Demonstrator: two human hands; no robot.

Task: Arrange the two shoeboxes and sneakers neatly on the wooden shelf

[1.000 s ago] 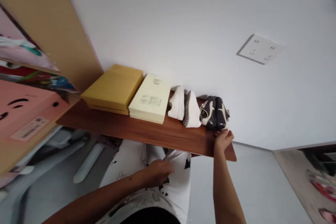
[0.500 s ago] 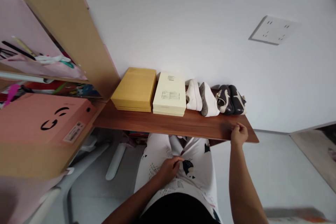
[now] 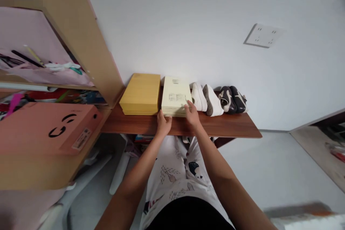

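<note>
L hand (image 3: 164,123), R hand (image 3: 192,116) apart on front edge of cream card box (image 3: 175,93); yellow card box (image 3: 140,93), white sneakers (image 3: 207,100), dark shoes (image 3: 232,100) lined on brown wood shelf (image 3: 229,128).

Room for passing lies along the front strip of the brown wooden shelf (image 3: 229,128), but the yellow box (image 3: 140,94) and white sneakers (image 3: 206,100) stand just beside the cream box (image 3: 175,95), with only narrow gaps.

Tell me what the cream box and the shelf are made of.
The cream box looks like matte cardboard: flat surface, crisp edges, printed label. The shelf is reddish-brown with visible grain and a slight sheen, so wood or wood-look laminate; the look cannot settle which.
</note>
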